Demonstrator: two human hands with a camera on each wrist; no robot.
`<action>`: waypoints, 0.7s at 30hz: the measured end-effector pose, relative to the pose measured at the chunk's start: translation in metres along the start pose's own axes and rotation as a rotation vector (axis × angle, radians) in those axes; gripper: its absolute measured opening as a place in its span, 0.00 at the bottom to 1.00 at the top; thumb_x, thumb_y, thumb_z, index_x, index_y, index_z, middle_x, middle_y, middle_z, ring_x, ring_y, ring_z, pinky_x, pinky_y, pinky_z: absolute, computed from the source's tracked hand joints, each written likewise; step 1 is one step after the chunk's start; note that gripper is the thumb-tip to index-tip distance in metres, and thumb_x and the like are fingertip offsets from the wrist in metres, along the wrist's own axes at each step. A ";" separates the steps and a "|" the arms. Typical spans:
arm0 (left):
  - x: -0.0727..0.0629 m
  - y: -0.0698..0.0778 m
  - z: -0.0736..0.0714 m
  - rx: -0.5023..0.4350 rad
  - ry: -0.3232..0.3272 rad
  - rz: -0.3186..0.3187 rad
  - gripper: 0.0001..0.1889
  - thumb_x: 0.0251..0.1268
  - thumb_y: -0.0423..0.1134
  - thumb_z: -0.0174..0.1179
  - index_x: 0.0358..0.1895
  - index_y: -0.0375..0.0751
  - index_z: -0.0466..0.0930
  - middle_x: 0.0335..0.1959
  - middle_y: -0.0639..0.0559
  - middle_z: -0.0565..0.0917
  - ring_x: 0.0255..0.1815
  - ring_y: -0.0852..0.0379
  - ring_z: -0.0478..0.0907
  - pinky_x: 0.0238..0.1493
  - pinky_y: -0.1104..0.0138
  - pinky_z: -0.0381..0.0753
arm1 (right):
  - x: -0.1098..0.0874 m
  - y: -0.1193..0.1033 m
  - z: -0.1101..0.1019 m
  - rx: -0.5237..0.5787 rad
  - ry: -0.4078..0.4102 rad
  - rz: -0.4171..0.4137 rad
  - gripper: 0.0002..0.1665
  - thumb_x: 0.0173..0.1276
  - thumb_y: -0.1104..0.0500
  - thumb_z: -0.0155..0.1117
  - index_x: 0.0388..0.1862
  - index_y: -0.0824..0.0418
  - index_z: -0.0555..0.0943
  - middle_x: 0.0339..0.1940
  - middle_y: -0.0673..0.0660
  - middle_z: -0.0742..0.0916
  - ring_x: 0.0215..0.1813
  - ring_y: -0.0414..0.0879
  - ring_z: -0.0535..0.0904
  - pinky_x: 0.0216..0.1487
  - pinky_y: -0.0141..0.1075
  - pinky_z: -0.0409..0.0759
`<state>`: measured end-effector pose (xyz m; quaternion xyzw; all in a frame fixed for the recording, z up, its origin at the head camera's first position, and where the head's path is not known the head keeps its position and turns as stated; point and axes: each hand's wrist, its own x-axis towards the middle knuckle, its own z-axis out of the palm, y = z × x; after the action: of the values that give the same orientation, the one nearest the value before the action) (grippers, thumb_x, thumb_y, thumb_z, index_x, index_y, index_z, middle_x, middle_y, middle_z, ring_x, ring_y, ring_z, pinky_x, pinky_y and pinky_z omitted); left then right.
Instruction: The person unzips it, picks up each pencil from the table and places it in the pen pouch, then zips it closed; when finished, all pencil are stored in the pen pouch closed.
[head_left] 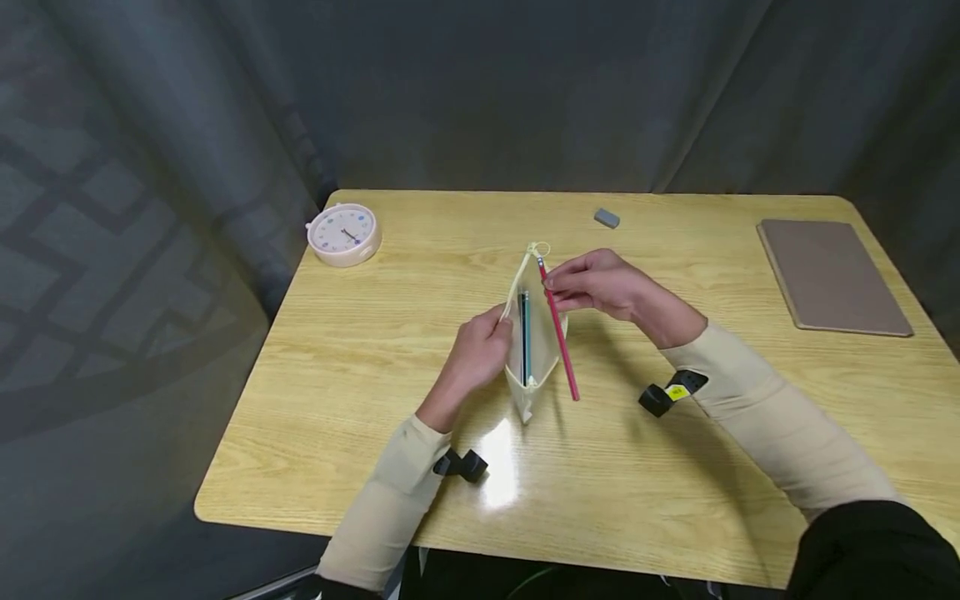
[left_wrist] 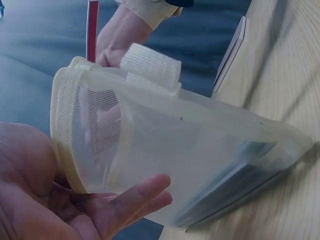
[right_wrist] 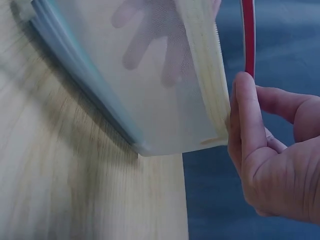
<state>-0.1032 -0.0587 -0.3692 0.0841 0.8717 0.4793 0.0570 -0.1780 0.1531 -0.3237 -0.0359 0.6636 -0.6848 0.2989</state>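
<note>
An unzipped, translucent cream pencil pouch point(head_left: 523, 400) stands on end near the table's middle. My left hand point(head_left: 483, 346) grips its left edge by the opening, thumb outside; in the left wrist view its fingers lie along the mesh wall point(left_wrist: 102, 120). Inside, a dark pencil point(head_left: 522, 342) and a teal pencil point(head_left: 527, 337) lean low in the pouch. My right hand point(head_left: 603, 283) pinches a red pencil point(head_left: 564, 346) near its silver-banded upper end, at the pouch's right edge. In the right wrist view its fingers point(right_wrist: 245, 115) touch or nearly touch the zipper rim.
A round pale pink clock point(head_left: 343, 235) stands at the back left. A small grey eraser point(head_left: 607, 218) lies toward the back edge of the wooden table point(head_left: 337, 400). A brown notebook point(head_left: 836, 279) is at the right. Dark curtains point(head_left: 487, 100) hang behind the table.
</note>
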 end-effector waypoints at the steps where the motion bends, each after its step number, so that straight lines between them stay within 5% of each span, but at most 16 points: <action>1: 0.000 0.000 0.000 0.004 0.000 0.001 0.21 0.81 0.39 0.42 0.64 0.37 0.81 0.24 0.48 0.73 0.29 0.51 0.72 0.31 0.60 0.72 | 0.001 0.000 0.002 -0.026 0.003 0.003 0.16 0.77 0.72 0.53 0.57 0.83 0.76 0.31 0.54 0.89 0.33 0.38 0.87 0.42 0.30 0.86; 6: 0.000 0.001 0.000 0.017 0.014 0.012 0.22 0.80 0.38 0.43 0.68 0.38 0.79 0.44 0.38 0.86 0.50 0.43 0.81 0.52 0.50 0.80 | 0.009 -0.004 0.011 -0.186 0.047 0.023 0.23 0.76 0.71 0.55 0.64 0.87 0.71 0.30 0.53 0.87 0.30 0.36 0.86 0.40 0.29 0.86; 9: 0.000 0.000 -0.001 0.015 0.031 0.009 0.23 0.79 0.37 0.42 0.68 0.38 0.79 0.51 0.37 0.85 0.53 0.42 0.80 0.56 0.48 0.79 | 0.017 -0.007 0.016 -0.284 0.070 0.043 0.22 0.74 0.70 0.58 0.61 0.85 0.75 0.27 0.52 0.87 0.27 0.36 0.85 0.37 0.28 0.86; 14: 0.000 0.000 -0.001 0.016 0.052 0.012 0.23 0.80 0.35 0.43 0.72 0.38 0.75 0.51 0.36 0.85 0.38 0.47 0.79 0.43 0.55 0.80 | 0.026 -0.008 0.023 -0.406 0.075 0.059 0.19 0.71 0.71 0.61 0.56 0.84 0.79 0.23 0.52 0.86 0.25 0.35 0.82 0.34 0.27 0.85; 18: 0.003 -0.002 0.000 0.021 0.052 0.027 0.23 0.80 0.32 0.43 0.73 0.36 0.73 0.48 0.33 0.85 0.21 0.54 0.68 0.27 0.62 0.72 | 0.029 -0.008 0.025 -0.434 0.087 0.064 0.18 0.72 0.71 0.61 0.56 0.83 0.79 0.23 0.53 0.86 0.25 0.36 0.82 0.33 0.27 0.85; 21: 0.004 -0.003 0.000 0.027 0.052 0.037 0.23 0.80 0.31 0.43 0.73 0.35 0.73 0.51 0.32 0.85 0.20 0.55 0.67 0.26 0.63 0.71 | 0.032 -0.009 0.025 -0.454 0.118 0.054 0.17 0.72 0.70 0.61 0.55 0.82 0.80 0.24 0.53 0.86 0.25 0.36 0.83 0.34 0.28 0.85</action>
<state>-0.1072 -0.0594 -0.3720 0.0884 0.8776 0.4706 0.0244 -0.1958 0.1155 -0.3233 -0.0443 0.8177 -0.5106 0.2621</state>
